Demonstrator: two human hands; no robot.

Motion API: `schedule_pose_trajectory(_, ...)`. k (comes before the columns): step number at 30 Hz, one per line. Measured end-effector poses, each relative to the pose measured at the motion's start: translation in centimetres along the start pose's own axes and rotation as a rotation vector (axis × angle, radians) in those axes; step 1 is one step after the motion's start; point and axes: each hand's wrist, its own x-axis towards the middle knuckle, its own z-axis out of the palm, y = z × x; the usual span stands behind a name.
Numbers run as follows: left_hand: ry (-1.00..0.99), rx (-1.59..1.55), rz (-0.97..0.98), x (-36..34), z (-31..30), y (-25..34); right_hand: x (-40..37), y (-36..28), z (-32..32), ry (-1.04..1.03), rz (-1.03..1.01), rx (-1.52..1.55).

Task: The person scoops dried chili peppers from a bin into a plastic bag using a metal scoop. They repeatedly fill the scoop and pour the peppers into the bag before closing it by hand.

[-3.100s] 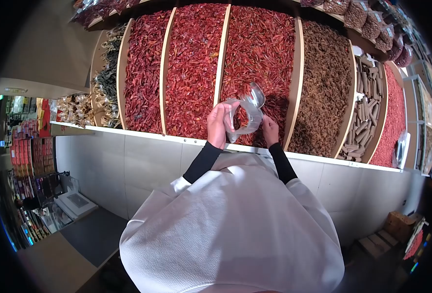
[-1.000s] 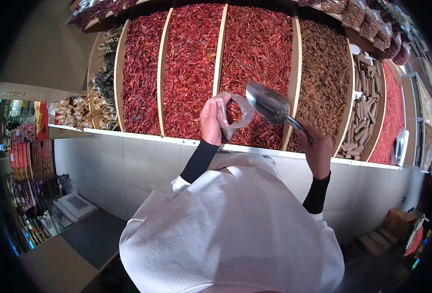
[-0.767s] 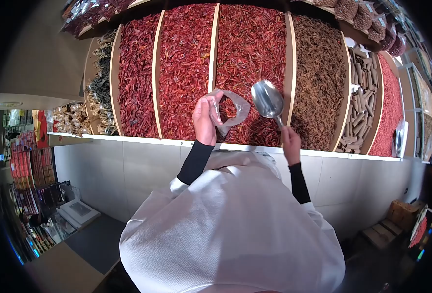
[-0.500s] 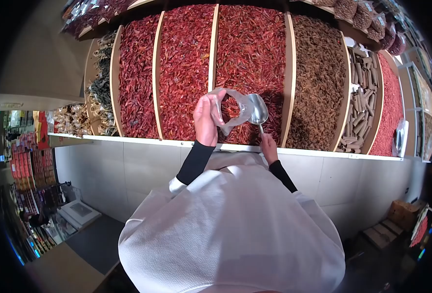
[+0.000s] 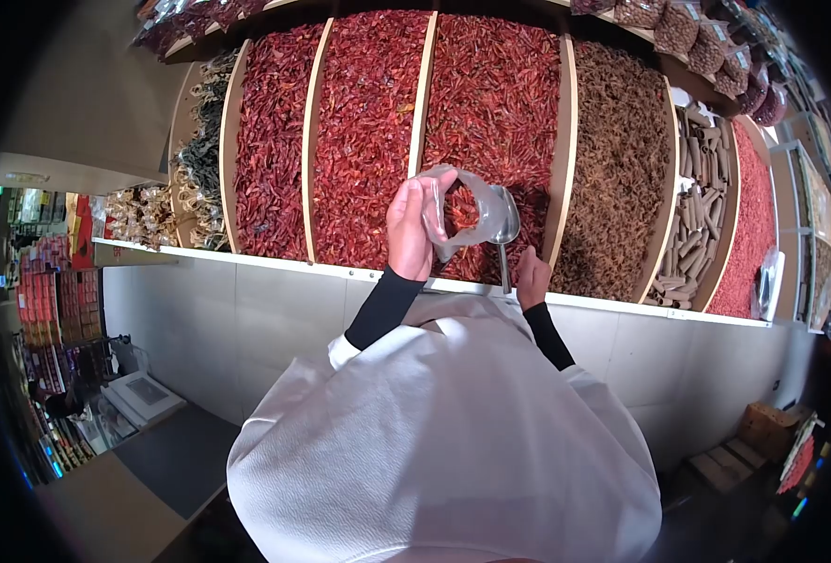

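Note:
My left hand [image 5: 410, 228] grips the edge of a clear plastic bag [image 5: 445, 235], its mouth spread wide over the dried red chillies [image 5: 495, 103]. Red chillies show within the ring of the bag's mouth. A metal scoop [image 5: 502, 230] rests on the chillies just right of the bag, its bowl partly overlapped by the plastic and its handle pointing toward me. Beside that handle, with a small gap between, is my right hand [image 5: 533, 278], its fingers curled and nothing visible in them.
Wooden dividers [image 5: 567, 141] separate the bins. More red chillies [image 5: 364, 141] lie to the left, with brown dried spice [image 5: 622, 150] and bark-like sticks [image 5: 701, 206] to the right. A white ledge [image 5: 340, 270] runs along the front. Packed bags [image 5: 701, 47] line the upper right.
My right hand has let go of the scoop handle and moved slightly right. The bag, still in my left hand, has shifted a little right over the scoop's bowl.

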Motion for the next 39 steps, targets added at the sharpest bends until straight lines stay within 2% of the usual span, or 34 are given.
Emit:
schedule_pose_trajectory(2,-0.039,-0.007,-0.021,0.0,0.0,0.0,1.5,-3.2,0.1,0.043,0.093,0.544)
schedule_pose_trajectory(3,-0.04,-0.007,-0.019,0.0,-0.1,0.0,2.4,-3.8,-0.3,-0.085,0.163,0.65)
schedule_pose_trajectory(4,-0.044,0.002,-0.029,0.1,-0.1,0.0,3.0,-6.1,-0.4,-0.085,0.162,0.651)
schedule_pose_trajectory(6,-0.051,0.011,-0.039,0.3,0.0,0.0,3.4,-12.4,-0.3,-0.184,0.393,1.033)
schedule_pose_trajectory(7,-0.066,0.031,-0.055,0.4,0.1,0.2,3.4,-14.0,-0.7,-0.185,0.39,1.034)
schedule_pose_trajectory(9,-0.077,0.053,-0.064,0.8,-0.1,0.4,3.4,-15.9,-1.1,-0.456,0.495,1.229)
schedule_pose_trajectory(10,-0.107,0.07,-0.056,1.1,-0.2,0.3,3.6,-15.5,-1.0,-0.46,0.495,1.228)
schedule_pose_trajectory(12,-0.137,0.086,-0.049,1.3,-0.1,0.5,4.1,-13.8,-0.6,-0.706,0.579,1.41)
schedule_pose_trajectory(15,-0.176,0.108,-0.093,1.2,0.4,1.5,4.5,-13.0,0.0,-0.77,0.625,1.509)
schedule_pose_trajectory(16,-0.189,0.107,-0.099,1.3,0.4,1.6,4.2,-13.5,0.2,-0.773,0.625,1.508)
schedule_pose_trajectory(18,-0.204,0.105,-0.106,1.7,0.4,1.4,3.6,-14.7,0.7,-0.467,0.682,1.27)
schedule_pose_trajectory(19,-0.188,0.127,-0.065,1.9,0.5,0.8,3.8,-14.2,0.9,-0.466,0.681,1.269)
schedule_pose_trajectory(21,-0.171,0.15,-0.026,2.1,0.3,1.0,4.2,-13.2,1.5,-0.676,0.577,1.381)
schedule_pose_trajectory(23,-0.297,0.252,-0.136,2.2,0.0,2.1,4.1,-13.4,1.5,-0.606,0.556,1.356)
schedule_pose_trajectory(25,-0.3,0.262,-0.086,3.4,-0.7,1.5,4.3,-14.6,1.3,-0.542,0.534,1.329)
schedule_pose_trajectory(27,-0.315,0.287,-0.044,4.8,-1.6,0.7,4.4,-15.2,1.1,-0.373,0.193,1.132)
schedule_pose_trajectory(28,-0.315,0.286,-0.045,5.4,-1.9,0.2,4.4,-15.3,1.0,-0.373,0.194,1.13)
schedule_pose_trajectory(30,-0.405,0.602,0.068,6.1,-2.2,-0.4,4.5,-15.5,0.9,-0.274,-0.019,0.88)
schedule_pose_trajectory(32,-0.467,0.762,0.127,5.6,-1.9,-1.3,4.4,-16.1,0.9,-0.229,-0.035,0.861)
schedule_pose_trajectory(34,-0.53,0.853,0.099,4.0,-0.5,-0.6,4.3,-16.8,0.7,-0.182,-0.05,0.841)
schedule_pose_trajectory(36,-0.508,0.818,0.054,3.5,-0.5,-1.1,4.1,-17.3,0.3,-0.127,0.039,0.863)
schedule_pose_trajectory(37,-0.551,0.774,-0.032,3.1,-0.3,-0.7,4.1,-16.9,0.1,-0.124,0.04,0.862)
schedule_pose_trajectory(38,-0.592,0.728,-0.12,2.8,-0.2,-0.4,4.0,-16.1,-0.3,-0.121,0.003,0.736)
schedule_pose_trajectory(39,-0.652,0.83,0.007,2.8,-0.1,-0.1,3.8,-16.1,-0.6,-0.119,-0.034,0.61)
